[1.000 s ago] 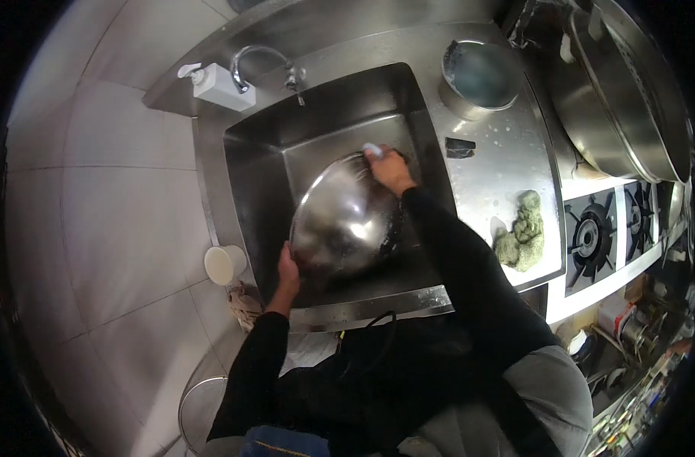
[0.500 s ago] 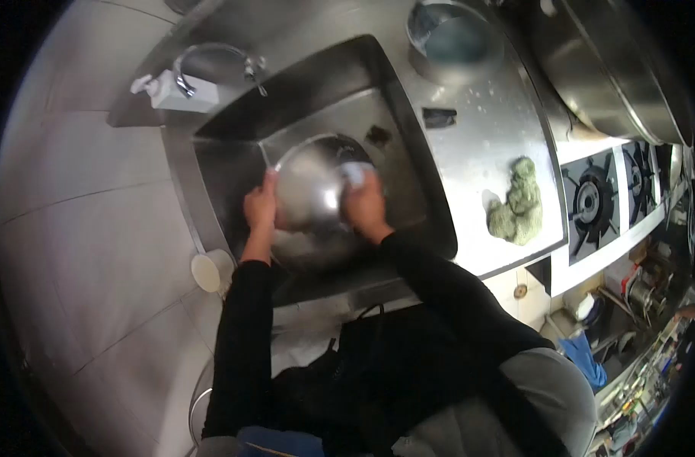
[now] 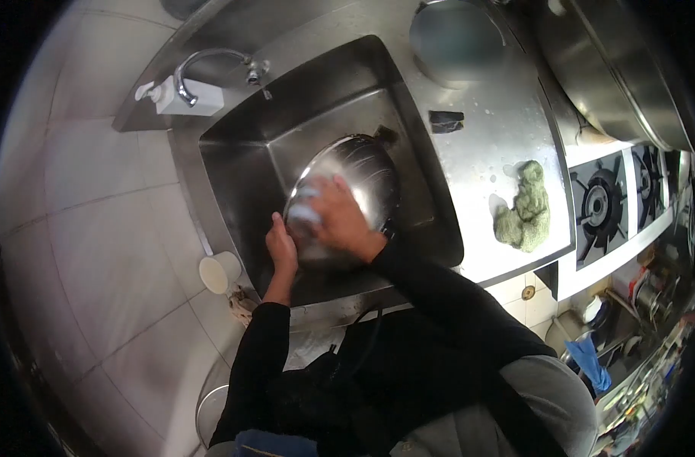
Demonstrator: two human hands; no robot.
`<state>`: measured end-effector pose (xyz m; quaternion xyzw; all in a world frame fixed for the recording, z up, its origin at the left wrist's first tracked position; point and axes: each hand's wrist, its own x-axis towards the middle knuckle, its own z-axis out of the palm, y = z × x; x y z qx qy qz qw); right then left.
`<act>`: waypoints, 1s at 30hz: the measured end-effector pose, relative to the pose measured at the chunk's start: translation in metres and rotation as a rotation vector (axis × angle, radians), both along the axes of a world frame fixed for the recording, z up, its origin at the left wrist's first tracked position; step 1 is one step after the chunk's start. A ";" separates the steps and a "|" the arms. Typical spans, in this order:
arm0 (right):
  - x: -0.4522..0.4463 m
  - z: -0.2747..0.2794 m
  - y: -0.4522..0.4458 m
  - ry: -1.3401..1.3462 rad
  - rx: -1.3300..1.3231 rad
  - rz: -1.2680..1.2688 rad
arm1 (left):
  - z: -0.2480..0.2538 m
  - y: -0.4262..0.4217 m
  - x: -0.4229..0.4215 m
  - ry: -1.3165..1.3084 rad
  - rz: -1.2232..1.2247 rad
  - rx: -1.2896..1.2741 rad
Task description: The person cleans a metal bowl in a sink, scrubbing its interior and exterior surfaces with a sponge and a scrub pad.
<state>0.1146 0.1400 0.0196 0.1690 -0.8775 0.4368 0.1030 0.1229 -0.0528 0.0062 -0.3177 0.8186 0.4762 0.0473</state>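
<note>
A round metal bowl (image 3: 370,171) lies tilted inside the steel sink (image 3: 245,179). My left hand (image 3: 281,247) grips the bowl at its lower left rim. Pressed to the bowl's shiny surface, my right hand (image 3: 340,221) holds a whitish sponge (image 3: 305,207), blurred by motion. Near the sink's right wall, a small dark patch or scrap (image 3: 386,135) shows beside the bowl.
Above the sink are a faucet (image 3: 218,53) and a white pump bottle (image 3: 188,97). On the right counter stand a pot (image 3: 458,42), a dark object (image 3: 446,122) and a greenish cloth (image 3: 529,209). A white cup (image 3: 219,273) hangs left; a stove (image 3: 599,204) sits right.
My right hand has swept the sponge from the bowl's upper right side to its left side. The bowl has tilted, and the view has shifted.
</note>
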 end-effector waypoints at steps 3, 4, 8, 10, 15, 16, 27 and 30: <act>-0.050 -0.042 0.056 -0.555 -0.237 -0.381 | 0.002 0.004 0.003 0.098 -0.063 -0.032; -0.072 -0.040 0.076 -0.897 -0.366 -0.579 | 0.005 0.004 0.000 0.080 -0.121 -0.124; -0.041 -0.043 0.019 -0.096 0.130 -0.508 | 0.018 0.019 -0.006 0.029 -0.097 0.028; 0.001 -0.022 -0.017 0.119 0.050 -0.209 | -0.003 0.010 0.001 0.101 -0.142 -0.038; -0.057 -0.022 0.045 -0.394 -0.180 -0.316 | 0.021 0.023 0.003 0.088 -0.112 0.008; -0.074 -0.024 0.060 -0.682 -0.315 -0.532 | 0.018 0.024 0.007 0.092 -0.105 0.006; -0.050 -0.014 0.065 -0.592 -0.432 -0.378 | -0.015 -0.008 0.040 0.019 0.007 0.134; -0.083 -0.105 0.095 -0.686 -0.156 -0.506 | -0.035 -0.028 0.063 -0.036 0.133 0.216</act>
